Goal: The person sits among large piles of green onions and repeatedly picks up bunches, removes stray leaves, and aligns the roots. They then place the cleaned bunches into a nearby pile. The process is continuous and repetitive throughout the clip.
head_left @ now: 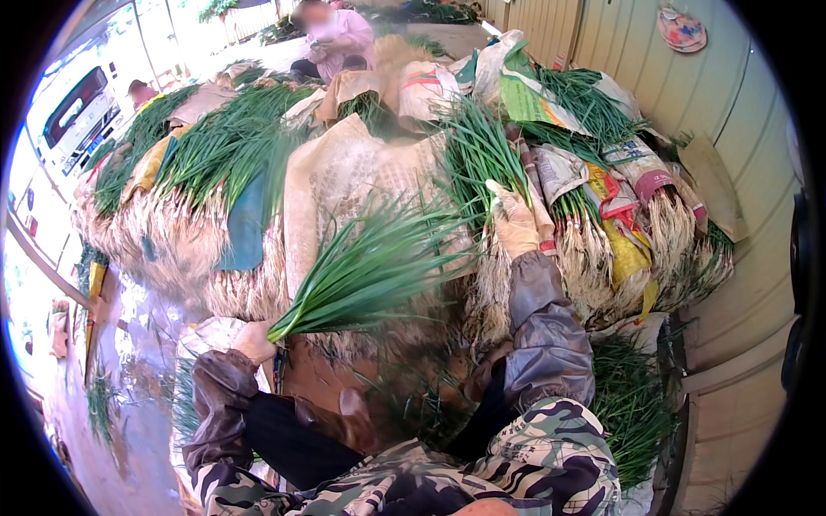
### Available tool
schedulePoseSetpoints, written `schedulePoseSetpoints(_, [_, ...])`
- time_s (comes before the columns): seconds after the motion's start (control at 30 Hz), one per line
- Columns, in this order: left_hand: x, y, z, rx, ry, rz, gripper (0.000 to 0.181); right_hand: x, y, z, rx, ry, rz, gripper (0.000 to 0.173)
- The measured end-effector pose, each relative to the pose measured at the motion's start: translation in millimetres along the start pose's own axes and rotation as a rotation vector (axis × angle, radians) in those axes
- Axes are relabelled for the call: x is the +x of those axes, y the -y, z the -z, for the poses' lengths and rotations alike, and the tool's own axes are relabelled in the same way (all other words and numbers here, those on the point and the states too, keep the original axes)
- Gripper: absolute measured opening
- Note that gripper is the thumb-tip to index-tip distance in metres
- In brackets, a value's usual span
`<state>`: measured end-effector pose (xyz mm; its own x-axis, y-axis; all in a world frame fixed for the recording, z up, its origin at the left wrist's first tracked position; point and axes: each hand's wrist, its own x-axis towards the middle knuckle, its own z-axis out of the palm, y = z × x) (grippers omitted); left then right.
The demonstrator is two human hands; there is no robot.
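My left hand (255, 343) grips a bunch of long green leaves (368, 274), which look like scallions or chives, by one end; the leaves fan out to the upper right. A light glove covers my right hand (514, 222), which is stretched forward onto another green bunch (484, 151) in the heap. Pale roots (488, 290) of that pile hang below it. How far the fingers of my right hand close round any stems is not plain. Between the two hands lies a worn woven sack (381, 168) with faded print, partly behind the leaves.
Rooted bunches (232, 142) are heaped at the left, more (584, 245) among printed sacks at the right. Loose greens (629, 413) lie beside my right leg. A person in pink (339, 39) sits behind the heap. A panelled wall (735, 161) bounds the right, with wet floor (139, 387) at the left.
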<state>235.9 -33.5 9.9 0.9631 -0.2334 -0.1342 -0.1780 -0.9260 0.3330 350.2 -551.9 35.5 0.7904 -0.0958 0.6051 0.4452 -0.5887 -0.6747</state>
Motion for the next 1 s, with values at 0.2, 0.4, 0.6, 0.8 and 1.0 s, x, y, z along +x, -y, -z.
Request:
schedulePoseSetpoints(0.2, [-6,0,5,-0.003,-0.009,-0.016,0.039,-7,13,-14,-0.324,0.136,0.001,0.052])
schedulePoseSetpoints(0.4, [-6,-8,11,0.0,-0.007,-0.002,0.04,-4,9,-20,-0.382,0.104,0.131,0.022])
schedulePoseSetpoints(0.6, [-6,-1,6,-0.042,0.012,-0.019,0.043,-14,16,-18,-0.341,0.108,0.025,0.016])
schedulePoseSetpoints(0.8, [-5,5,4,-0.02,0.009,-0.018,0.041,-21,14,-27,-0.582,0.076,0.026,0.016])
schedulePoseSetpoints(1.0, [-2,5,2,0.02,-0.107,-0.092,0.038,-22,-48,5,-0.149,-0.166,-0.272,0.012])
